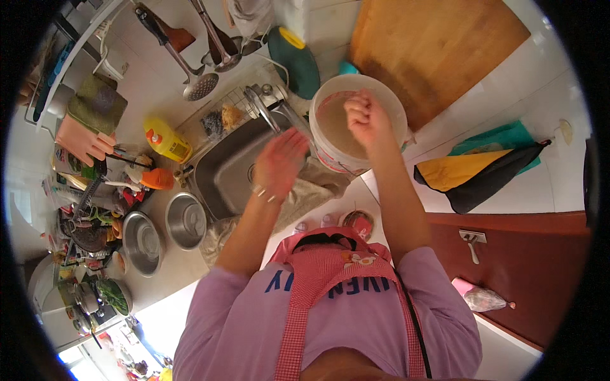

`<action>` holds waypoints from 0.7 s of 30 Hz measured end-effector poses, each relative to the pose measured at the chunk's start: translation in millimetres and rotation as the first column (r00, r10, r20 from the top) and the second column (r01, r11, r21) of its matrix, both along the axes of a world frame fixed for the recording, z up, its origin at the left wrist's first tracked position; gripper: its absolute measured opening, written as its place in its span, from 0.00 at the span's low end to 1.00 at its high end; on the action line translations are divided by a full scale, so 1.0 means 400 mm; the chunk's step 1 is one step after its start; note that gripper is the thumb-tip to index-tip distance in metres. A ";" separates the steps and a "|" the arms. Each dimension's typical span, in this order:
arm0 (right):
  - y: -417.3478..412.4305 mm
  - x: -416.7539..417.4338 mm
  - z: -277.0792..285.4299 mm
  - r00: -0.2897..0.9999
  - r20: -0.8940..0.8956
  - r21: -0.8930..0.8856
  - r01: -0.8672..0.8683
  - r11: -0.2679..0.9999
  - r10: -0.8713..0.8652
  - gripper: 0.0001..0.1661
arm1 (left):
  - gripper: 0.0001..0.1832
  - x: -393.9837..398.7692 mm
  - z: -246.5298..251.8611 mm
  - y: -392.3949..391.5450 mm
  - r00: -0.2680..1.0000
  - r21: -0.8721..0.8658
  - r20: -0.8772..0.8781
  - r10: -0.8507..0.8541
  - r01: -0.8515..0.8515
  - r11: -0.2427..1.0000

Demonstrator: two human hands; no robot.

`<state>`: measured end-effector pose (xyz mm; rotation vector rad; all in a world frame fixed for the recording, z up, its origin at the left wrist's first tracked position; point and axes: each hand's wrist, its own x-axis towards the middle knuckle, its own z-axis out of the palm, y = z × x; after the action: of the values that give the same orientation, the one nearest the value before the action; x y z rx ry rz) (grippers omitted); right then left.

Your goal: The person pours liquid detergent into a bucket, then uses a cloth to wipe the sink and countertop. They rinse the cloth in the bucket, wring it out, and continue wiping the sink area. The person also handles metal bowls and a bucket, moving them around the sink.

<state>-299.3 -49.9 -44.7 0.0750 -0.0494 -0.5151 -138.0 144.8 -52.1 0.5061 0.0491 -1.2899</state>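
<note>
My left hand [282, 159], blurred and with a bracelet or watch at the wrist, is over the right part of the steel sink [224, 166], fingers extended and nothing seen in it. My right hand [366, 116] is curled over the mouth of a white plastic bucket [329, 155] that holds cloudy liquid; no object shows in its fingers, and its palm side is partly hidden. The metal faucet [263, 109] stands between the sink's back edge and the bucket. A grey-beige cloth [317, 188] lies along the sink's front edge, below my left hand.
Two steel bowls [186, 221] and a yellow detergent bottle [167, 140] stand left of the sink. Scrubbers [231, 116] sit behind it; ladles [201, 85] hang above. A wooden board [438, 52] is beyond the bucket. Cloths [476, 166] hang at right, over a red-brown cabinet [514, 266].
</note>
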 end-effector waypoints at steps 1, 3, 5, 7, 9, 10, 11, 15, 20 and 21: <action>0.054 0.045 0.033 0.929 -0.277 -0.173 0.204 0.964 -0.246 0.11 | 0.24 -0.022 -0.010 -0.090 0.997 -0.091 -0.038 -0.073 0.069 0.993; 0.170 0.121 0.071 0.446 -0.467 -0.749 0.260 0.610 -0.764 0.15 | 0.28 -0.060 -0.006 -0.259 0.978 -0.220 -0.008 -0.207 0.200 0.955; 0.197 0.146 0.076 0.096 -0.229 -0.966 -0.140 0.215 -0.969 0.20 | 0.31 -0.101 0.002 -0.332 0.966 -0.216 0.078 -0.248 0.259 0.941; 0.135 0.118 0.067 0.091 -0.314 -0.907 -0.325 0.269 -0.945 0.24 | 0.32 -0.146 -0.017 -0.382 0.958 -0.153 0.125 -0.260 0.277 0.949; 0.099 0.103 0.021 0.052 -0.341 -0.868 -0.400 0.293 -0.939 0.26 | 0.33 -0.154 -0.078 -0.422 0.894 -0.202 0.328 -0.305 0.382 0.902; 0.101 0.117 -0.029 -0.065 -0.205 -0.863 -0.458 0.212 -0.977 0.27 | 0.34 -0.151 -0.129 -0.440 0.845 -0.211 0.422 -0.328 0.444 0.871; 0.106 0.146 -0.088 -0.165 -0.061 -0.838 -0.527 0.141 -0.984 0.28 | 0.32 -0.135 -0.176 -0.465 0.831 -0.174 0.405 -0.381 0.479 0.860; 0.112 0.190 -0.169 -0.237 -0.002 -0.848 -0.514 0.128 -0.971 0.30 | 0.22 -0.119 -0.090 -0.437 0.823 0.040 0.401 -0.403 0.423 0.905; 0.065 0.103 -0.055 -0.090 -0.396 -0.871 -0.279 0.405 -0.914 0.33 | 0.21 -0.178 -0.097 -0.425 0.820 0.067 0.487 -0.301 0.309 0.949; 0.073 0.137 -0.096 -0.154 -0.292 -0.887 -0.327 0.327 -0.944 0.34 | 0.22 -0.147 -0.136 -0.445 0.817 0.091 0.476 -0.326 0.323 0.942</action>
<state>-244.5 -20.7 -82.9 -1.5731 1.3057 -1.1706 -197.0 -33.2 -106.4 0.8621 -0.4772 -1.4590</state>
